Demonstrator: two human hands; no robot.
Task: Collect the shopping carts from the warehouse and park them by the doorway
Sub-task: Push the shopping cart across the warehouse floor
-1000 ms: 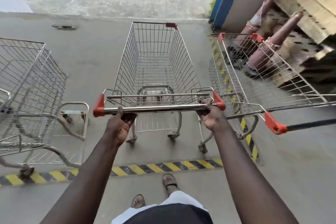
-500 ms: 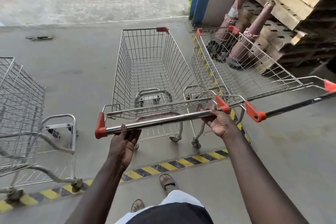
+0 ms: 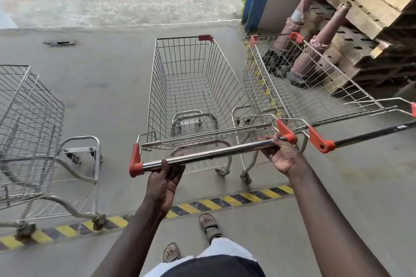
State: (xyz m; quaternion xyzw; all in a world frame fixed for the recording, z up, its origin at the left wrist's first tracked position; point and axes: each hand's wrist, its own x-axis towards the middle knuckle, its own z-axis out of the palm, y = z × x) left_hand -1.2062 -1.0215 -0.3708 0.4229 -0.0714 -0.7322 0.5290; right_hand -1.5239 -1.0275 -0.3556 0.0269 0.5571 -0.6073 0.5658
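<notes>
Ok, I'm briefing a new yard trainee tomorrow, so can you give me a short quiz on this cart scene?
1. True or false: the left hand and right hand both grip the middle cart's handle.
2. What stands just beyond the right cart? A) cones B) barrels C) bins
3. Fill in: the floor stripe is yellow and ___.

Key: 1 true; 2 A; 3 black.
</notes>
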